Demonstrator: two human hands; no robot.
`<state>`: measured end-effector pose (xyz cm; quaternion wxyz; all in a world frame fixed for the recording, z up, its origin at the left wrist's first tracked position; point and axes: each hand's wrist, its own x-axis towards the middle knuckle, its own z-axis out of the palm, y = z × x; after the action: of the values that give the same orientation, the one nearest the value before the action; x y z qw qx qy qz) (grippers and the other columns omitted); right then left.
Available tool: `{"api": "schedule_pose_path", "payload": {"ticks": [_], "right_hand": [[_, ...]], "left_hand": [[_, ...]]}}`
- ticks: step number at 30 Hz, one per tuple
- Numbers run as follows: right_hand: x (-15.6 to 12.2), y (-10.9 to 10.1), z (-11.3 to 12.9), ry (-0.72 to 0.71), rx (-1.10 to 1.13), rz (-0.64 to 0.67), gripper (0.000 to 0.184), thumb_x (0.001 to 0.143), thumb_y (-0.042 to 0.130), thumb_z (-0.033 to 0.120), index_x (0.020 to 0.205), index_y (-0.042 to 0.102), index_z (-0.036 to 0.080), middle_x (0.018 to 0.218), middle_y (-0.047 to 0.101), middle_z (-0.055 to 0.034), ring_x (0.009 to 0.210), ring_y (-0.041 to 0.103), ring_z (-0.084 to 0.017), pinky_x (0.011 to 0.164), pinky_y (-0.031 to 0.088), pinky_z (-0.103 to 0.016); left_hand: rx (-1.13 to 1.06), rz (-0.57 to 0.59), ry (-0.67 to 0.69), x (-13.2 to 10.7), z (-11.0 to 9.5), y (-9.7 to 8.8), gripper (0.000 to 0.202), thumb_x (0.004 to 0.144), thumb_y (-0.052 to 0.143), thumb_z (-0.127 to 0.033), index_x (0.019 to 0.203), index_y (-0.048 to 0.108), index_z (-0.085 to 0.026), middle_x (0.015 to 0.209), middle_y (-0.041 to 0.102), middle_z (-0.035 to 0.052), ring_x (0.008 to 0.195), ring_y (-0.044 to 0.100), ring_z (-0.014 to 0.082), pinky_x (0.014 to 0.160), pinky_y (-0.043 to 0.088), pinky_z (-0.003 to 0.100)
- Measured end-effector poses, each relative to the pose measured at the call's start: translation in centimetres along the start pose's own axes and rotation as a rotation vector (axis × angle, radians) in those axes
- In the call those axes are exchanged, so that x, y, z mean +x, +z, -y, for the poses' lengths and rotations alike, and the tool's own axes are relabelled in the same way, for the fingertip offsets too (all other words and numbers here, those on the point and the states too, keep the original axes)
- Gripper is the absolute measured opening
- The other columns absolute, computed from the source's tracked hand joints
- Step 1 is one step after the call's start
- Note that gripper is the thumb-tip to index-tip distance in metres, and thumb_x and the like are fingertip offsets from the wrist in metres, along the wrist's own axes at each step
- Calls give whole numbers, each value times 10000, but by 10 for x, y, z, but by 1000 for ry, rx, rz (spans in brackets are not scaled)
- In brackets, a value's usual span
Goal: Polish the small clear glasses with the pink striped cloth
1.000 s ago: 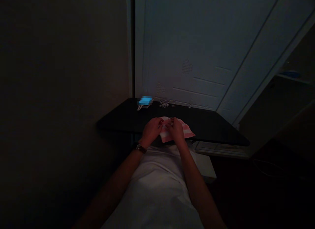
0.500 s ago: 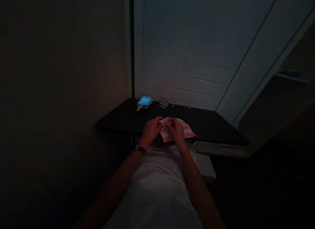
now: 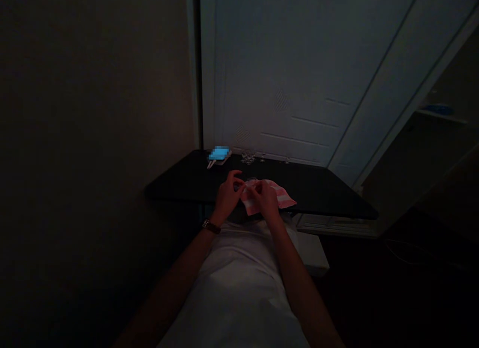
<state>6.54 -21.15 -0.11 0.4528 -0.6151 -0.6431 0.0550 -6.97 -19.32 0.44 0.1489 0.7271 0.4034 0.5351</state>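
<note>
A pink-and-white striped cloth (image 3: 285, 197) hangs from my right hand (image 3: 267, 197) at the near edge of the black table, its loose end spreading to the right. My right fingers are closed on the cloth, bunched near a small clear glass (image 3: 252, 179). Only a faint rim of that glass shows; cloth and fingers hide the rest. My left hand (image 3: 226, 194) meets it from the left, thumb and a fingertip pinched at the glass while another finger is raised. The exact contact is too dark to make out.
Along the back of the black table (image 3: 179, 181) stand several small clear glasses (image 3: 248, 157), one more glass (image 3: 287, 159) farther right. A phone-like device with a blurred blue screen (image 3: 219, 153) rests at the back left. A pale door panel rises behind; a white stool (image 3: 314, 253) is below right.
My left hand has turned slightly, lifting a finger away from the cloth. The glass between my hands has shifted a little left and shows less. The cloth stays in my right hand.
</note>
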Motion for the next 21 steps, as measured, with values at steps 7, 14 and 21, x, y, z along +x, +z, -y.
{"api": "schedule_pose_path", "payload": {"ticks": [7, 14, 21], "right_hand": [[-5, -1, 2, -109, 20, 64, 200, 785, 523, 395, 790, 500, 197, 684, 568, 19, 608, 505, -124, 539, 336, -223], [-3, 1, 3, -119, 7, 70, 222, 786, 525, 405, 730, 522, 190, 667, 568, 19, 596, 486, -111, 554, 329, -220], [-2, 6, 0, -88, -24, 50, 312, 817, 470, 434, 651, 530, 176, 622, 564, 3, 566, 479, -113, 523, 306, -225]], "left_hand": [[4, -45, -38, 1, 2, -1, 406, 760, 554, -195, 1140, 414, -217, 873, 650, 15, 792, 618, 142, 696, 459, 251], [-27, -41, -30, -1, -5, -4, 439, 767, 543, -202, 1173, 376, -211, 870, 659, 6, 799, 620, 136, 727, 461, 249], [-59, -4, -38, -2, -8, -6, 440, 753, 559, -175, 1155, 385, -212, 868, 663, 4, 805, 623, 127, 718, 464, 235]]}}
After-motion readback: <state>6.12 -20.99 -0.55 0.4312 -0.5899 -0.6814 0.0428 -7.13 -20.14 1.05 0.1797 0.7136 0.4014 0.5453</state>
